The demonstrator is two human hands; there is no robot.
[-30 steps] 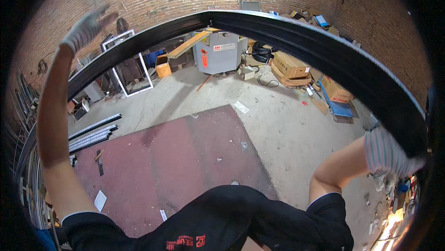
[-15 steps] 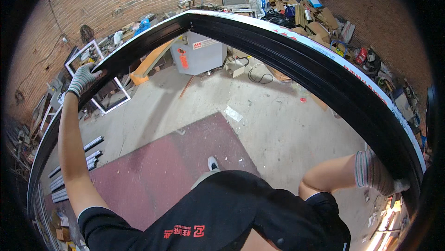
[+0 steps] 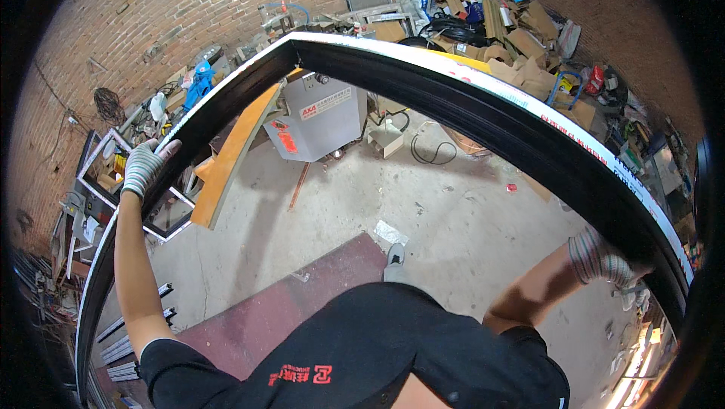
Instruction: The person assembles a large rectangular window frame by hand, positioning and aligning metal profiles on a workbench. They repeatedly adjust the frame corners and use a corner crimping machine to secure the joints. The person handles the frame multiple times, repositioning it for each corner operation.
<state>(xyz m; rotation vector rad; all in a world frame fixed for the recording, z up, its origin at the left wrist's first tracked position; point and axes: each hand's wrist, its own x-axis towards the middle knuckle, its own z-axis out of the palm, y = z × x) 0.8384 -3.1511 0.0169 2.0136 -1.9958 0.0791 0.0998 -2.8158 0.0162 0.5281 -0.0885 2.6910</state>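
Note:
Held up in front of me is a large black window or door frame (image 3: 453,99) with white printed film along its outer edge. Its corner points away from me, and its two long sides sweep toward the left and right rims of the view. My left hand (image 3: 143,169), in a striped knit glove, is closed round the left side, thumb over the inner face. On the right side my right hand (image 3: 606,261), gloved alike, grips the bar from below; its fingertips are partly hidden in the dark by the profile.
Beyond the frame's corner stands a grey machine (image 3: 316,122) with an orange board (image 3: 230,160) beside it. Cardboard and scrap (image 3: 521,39) pile along the brick wall. Smaller frames (image 3: 170,224) lean at left. A dark red mat (image 3: 272,299) and several metal profiles (image 3: 124,345) lie on the floor.
I have stepped forward: my shoe is farther ahead and the grey machine looks nearer. The frame's corner sits slightly lower and more to the left. Both hands keep their hold.

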